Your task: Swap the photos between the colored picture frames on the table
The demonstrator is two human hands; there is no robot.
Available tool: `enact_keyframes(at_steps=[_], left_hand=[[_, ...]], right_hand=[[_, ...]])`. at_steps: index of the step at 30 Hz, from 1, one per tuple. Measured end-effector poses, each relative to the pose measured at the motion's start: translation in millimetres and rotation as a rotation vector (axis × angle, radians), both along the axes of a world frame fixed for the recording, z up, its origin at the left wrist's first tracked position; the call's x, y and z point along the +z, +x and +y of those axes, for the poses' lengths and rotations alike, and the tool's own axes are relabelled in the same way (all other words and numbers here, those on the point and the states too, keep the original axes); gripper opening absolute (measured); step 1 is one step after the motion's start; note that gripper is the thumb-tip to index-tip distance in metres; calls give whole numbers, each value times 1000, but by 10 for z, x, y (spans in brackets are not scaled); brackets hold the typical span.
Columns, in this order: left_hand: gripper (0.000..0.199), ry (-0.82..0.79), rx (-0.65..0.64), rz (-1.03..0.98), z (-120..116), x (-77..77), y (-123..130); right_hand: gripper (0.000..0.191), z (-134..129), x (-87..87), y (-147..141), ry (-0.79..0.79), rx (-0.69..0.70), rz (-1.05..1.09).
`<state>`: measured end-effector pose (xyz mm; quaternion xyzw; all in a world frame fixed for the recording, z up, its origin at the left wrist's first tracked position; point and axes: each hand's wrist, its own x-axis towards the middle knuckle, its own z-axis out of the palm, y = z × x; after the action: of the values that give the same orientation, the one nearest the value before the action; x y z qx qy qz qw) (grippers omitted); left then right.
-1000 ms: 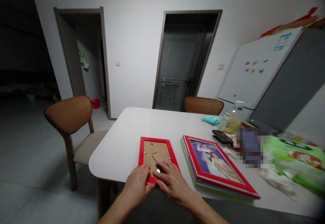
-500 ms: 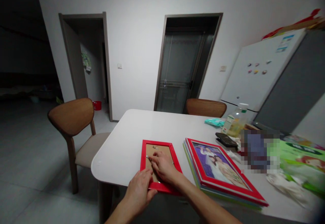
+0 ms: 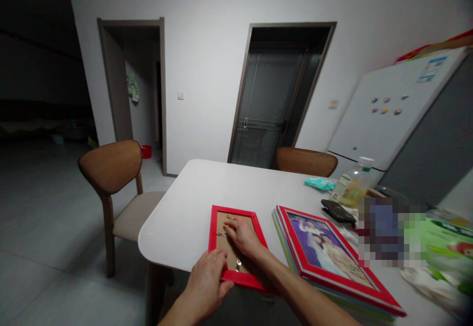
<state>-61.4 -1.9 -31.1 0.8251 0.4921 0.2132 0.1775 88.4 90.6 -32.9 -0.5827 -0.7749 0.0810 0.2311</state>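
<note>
A red picture frame (image 3: 213, 227) lies face down at the table's near edge, its brown backing board (image 3: 232, 253) upward. Small metal fittings sit on it: one near the top, one at the left side (image 3: 220, 234), and one at the bottom (image 3: 238, 266). My left hand (image 3: 209, 274) grips the frame's lower left corner, thumb on the near edge. Over the board's upper part is my right hand (image 3: 242, 237), fingers stretched toward the top fitting; whether they touch it I cannot tell. Right of it lies a stack of frames, topped by a red-framed wedding photo (image 3: 321, 247).
A black phone-like object (image 3: 337, 211), a clear bottle (image 3: 353, 183) with yellowish liquid and a turquoise packet (image 3: 320, 183) are at the right. Green packaging (image 3: 447, 242) and crumpled tissue lie nearer. Wooden chairs (image 3: 113, 165) stand left and behind the white table (image 3: 173, 207).
My right hand has moved from the left fitting up toward the top one. The bottom fitting shows more clearly now. My left hand keeps its hold; the view has shifted slightly left.
</note>
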Motion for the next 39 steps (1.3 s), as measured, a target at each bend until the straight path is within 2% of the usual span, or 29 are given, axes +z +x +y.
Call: enact_keyframes(at_steps=[2,6,11,16,20,23,26,29,31,32,33,36,39], left_hand=[[50,-8,6,2,-22,2,-2],[54,-36,4,48,-62,8,7],[57,-52,13,118,-102,67,-8],[59,-61,-3,190,-96,80,88],[53,9,-125,190,-12,-64,350],[47,12,-126,148,29,-131,419],[50,57,-85,-29,26,-23,310],[40,76,-20,-416,19,247,236],[25,11,42,-752,6,447,301],[22,-40,63,-908,-7,537,366],[23,-92,71,-1042,-23,619,442],[38,-169,23,-1284,-64,816,675],[54,-189,-61,-1352,-37,937,863]], right_hand=[[28,150,-13,49,-22,-113,23],[25,411,-82,101,-69,-249,17],[23,529,-156,101,-75,-370,57],[26,442,-68,109,-28,-311,176],[27,261,66,214,11,-201,314],[29,78,167,402,31,-178,441],[32,-150,220,550,41,-244,807],[34,-414,198,458,-47,-313,1183],[40,-573,176,267,-253,-246,1358],[43,-638,178,167,-364,-173,1448],[46,-692,193,87,-404,-90,1540],[51,-791,330,120,-247,29,1708],[57,-808,545,642,-87,-105,1596]])
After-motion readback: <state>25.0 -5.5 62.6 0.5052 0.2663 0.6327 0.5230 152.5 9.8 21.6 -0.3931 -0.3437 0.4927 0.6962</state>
